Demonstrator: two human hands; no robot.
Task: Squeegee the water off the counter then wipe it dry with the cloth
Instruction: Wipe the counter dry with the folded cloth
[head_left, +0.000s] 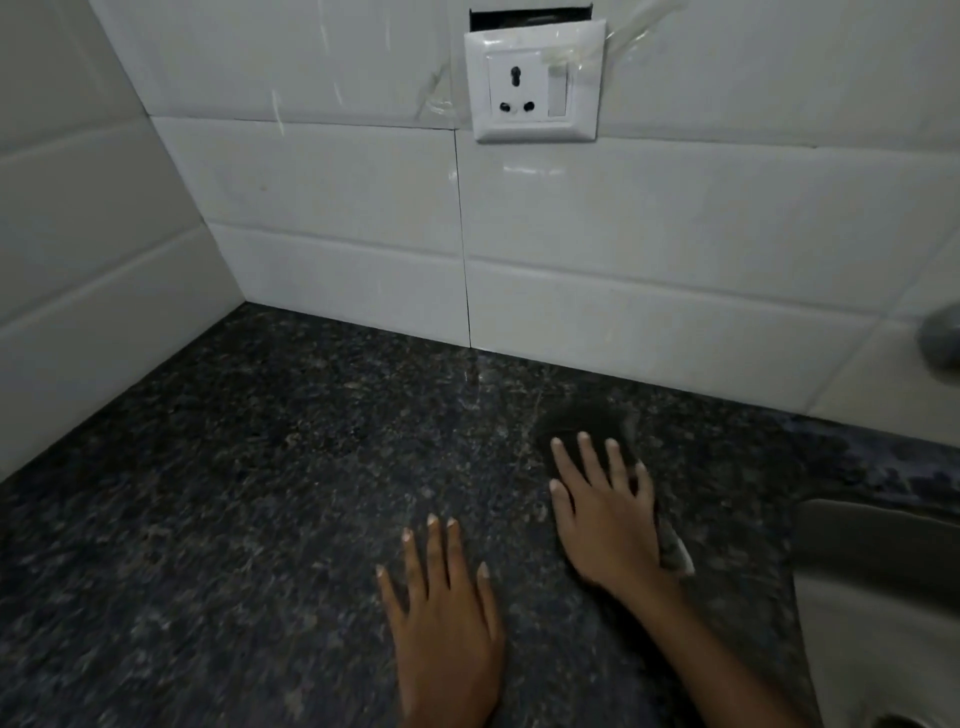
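Observation:
A dark speckled granite counter fills the lower view and meets white tiled walls at a corner. My right hand lies flat with spread, straight fingers on a dark grey cloth, pressing it to the counter near the back wall. The cloth shows past my fingertips and at the hand's right edge. My left hand rests flat on the bare counter with straight fingers, to the left of and nearer than the right hand. No squeegee is in view.
A sink rim lies at the right edge, with a blurred grey tap part above it. A white wall socket hangs loosely on the back tiles. The left wall closes off the counter's corner.

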